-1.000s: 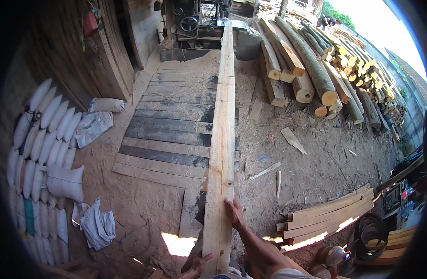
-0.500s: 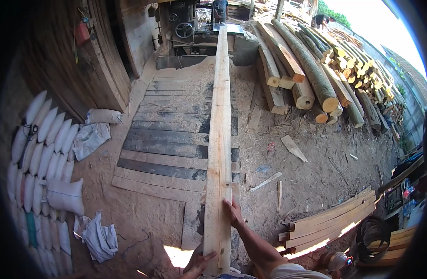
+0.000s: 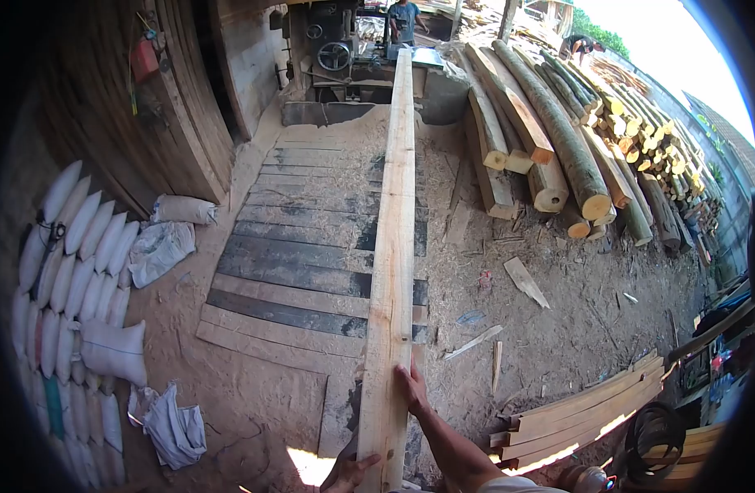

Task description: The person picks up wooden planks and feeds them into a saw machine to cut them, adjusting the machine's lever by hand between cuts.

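A long pale wooden beam stretches from the bottom centre of the head view to a machine with a handwheel at the top. Its far end rests at the metal table of that machine. My right hand grips the beam's right edge, thumb on the upper face. Lower down, my left hand holds the left side near the close end, with its thumb over the top. The undersides of both hands are hidden.
Stacked white sacks line the left side. Logs and squared timbers lie at the upper right, cut boards at the lower right. One person stands behind the machine; another person bends near the far logs.
The person behind the machine has come into fuller view. The camera view has shifted slightly. Both my hands keep their hold on the beam.
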Tool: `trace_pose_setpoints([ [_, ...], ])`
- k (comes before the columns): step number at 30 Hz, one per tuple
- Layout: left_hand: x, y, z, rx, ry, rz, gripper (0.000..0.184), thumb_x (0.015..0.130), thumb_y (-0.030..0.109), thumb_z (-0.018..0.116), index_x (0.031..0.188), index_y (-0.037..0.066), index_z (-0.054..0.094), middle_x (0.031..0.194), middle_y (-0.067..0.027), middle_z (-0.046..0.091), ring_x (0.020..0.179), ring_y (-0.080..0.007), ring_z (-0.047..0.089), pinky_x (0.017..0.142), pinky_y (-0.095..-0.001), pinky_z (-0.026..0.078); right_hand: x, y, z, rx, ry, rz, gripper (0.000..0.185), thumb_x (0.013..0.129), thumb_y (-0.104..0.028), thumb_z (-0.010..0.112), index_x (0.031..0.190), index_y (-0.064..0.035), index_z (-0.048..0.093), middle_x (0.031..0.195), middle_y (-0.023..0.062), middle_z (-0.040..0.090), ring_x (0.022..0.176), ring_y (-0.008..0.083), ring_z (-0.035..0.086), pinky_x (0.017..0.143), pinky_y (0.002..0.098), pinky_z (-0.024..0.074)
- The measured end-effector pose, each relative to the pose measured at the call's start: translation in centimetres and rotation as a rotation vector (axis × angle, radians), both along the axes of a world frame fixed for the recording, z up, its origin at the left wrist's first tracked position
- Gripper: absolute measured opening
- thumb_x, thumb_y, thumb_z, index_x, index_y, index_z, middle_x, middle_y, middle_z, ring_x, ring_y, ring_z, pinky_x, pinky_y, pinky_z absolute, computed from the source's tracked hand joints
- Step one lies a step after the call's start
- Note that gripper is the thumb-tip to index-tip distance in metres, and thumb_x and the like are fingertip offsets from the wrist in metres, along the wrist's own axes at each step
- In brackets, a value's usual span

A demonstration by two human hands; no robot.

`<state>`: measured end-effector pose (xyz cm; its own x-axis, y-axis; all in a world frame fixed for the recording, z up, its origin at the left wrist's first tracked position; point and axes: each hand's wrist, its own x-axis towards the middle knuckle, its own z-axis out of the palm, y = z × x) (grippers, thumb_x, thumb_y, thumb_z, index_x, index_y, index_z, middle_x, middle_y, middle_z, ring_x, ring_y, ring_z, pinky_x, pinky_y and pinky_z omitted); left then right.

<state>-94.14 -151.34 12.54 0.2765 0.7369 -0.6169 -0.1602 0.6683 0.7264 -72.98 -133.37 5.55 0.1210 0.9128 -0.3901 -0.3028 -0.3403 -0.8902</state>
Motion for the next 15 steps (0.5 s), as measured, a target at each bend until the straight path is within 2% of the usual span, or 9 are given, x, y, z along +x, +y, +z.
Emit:
trace_pose_setpoints([
  [3,0.4,2.6,0.5,0.046,-0.023,0.002,0.057,0.093,0.025,0.074,0.142,0.002,0.054,0.13,-0.0119,0.065,0.117,-0.0252,0.06,0.1,-0.0385,0.048,0.4,2.8,-1.1,-0.028,0.019,0.003,0.073,0.103,-0.034,0.061,0.162,-0.0113,0.025,0.139,0.0044,0.056,0.115,0.013,0.054,0.099,0.0277,0.0449],
  [9,0.9,8.3,-2.1,-0.121,0.121,-0.058,0.058,0.091,0.027,0.075,0.141,0.004,0.056,0.131,-0.0131,0.065,0.119,-0.0258,0.059,0.102,-0.0373,0.046,1.5,9.6,-1.1,-0.045,-0.003,0.01,0.075,0.102,-0.034,0.061,0.162,-0.0102,0.023,0.148,0.0055,0.05,0.125,0.0149,0.05,0.105,0.0292,0.0422],
  [11,1.6,10.4,-4.4,-0.218,0.175,-0.022,0.062,0.085,0.03,0.081,0.136,0.001,0.06,0.127,-0.0135,0.068,0.115,-0.0255,0.063,0.101,-0.037,0.048,1.9,11.9,-1.2,-0.027,-0.007,-0.014,0.075,0.102,-0.035,0.061,0.162,-0.0102,0.023,0.148,0.0059,0.05,0.125,0.0147,0.05,0.105,0.0293,0.0424],
  [15,2.9,15.2,-4.0,-0.241,0.291,0.025,0.059,0.079,0.035,0.085,0.124,0.0,0.069,0.119,-0.0124,0.072,0.107,-0.025,0.067,0.097,-0.0363,0.051,2.4,16.8,-1.3,0.003,0.021,-0.023,0.073,0.103,-0.036,0.061,0.162,-0.0118,0.025,0.147,0.0057,0.051,0.124,0.0144,0.051,0.104,0.0294,0.043],
])
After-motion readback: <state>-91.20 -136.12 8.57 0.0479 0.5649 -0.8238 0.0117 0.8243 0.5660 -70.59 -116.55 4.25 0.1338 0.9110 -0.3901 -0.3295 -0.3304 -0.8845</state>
